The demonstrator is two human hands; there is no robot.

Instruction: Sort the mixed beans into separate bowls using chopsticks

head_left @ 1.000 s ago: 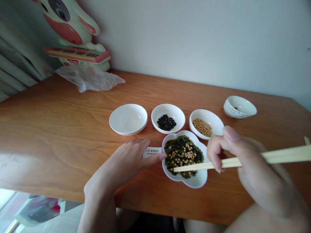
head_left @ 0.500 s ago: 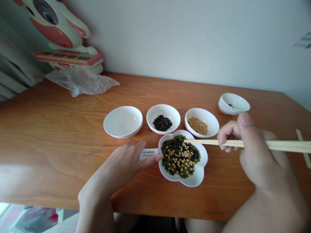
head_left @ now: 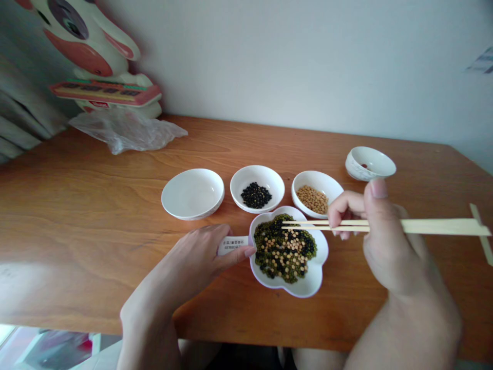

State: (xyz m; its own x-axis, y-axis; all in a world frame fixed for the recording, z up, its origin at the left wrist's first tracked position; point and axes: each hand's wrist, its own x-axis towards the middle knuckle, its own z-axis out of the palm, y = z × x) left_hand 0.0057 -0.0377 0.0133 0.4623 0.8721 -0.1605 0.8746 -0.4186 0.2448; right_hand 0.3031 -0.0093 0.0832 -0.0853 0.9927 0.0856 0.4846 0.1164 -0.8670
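The white, purple-rimmed flower-shaped plastic dish (head_left: 313, 285) sits on the brown wooden table (head_left: 96, 221), its handle (head_left: 233, 245) wrapped by the left hand (head_left: 204, 249), seemingly for steadiness. The right hand (head_left: 389, 241) pinches pale wooden chopsticks (head_left: 435, 226), tips slightly parted over mixed beans (head_left: 285, 254); three round white bowls (head_left: 192, 194) stand just beyond, within easy reach.

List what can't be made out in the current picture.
All in the head view:
Dish handle: partly hidden by the left hand.
Chopsticks: the angle hides whether tips touch beans.
Red bits in the far right bowl: too small to identify.
Wall marking: blurred, cut off by the right edge.
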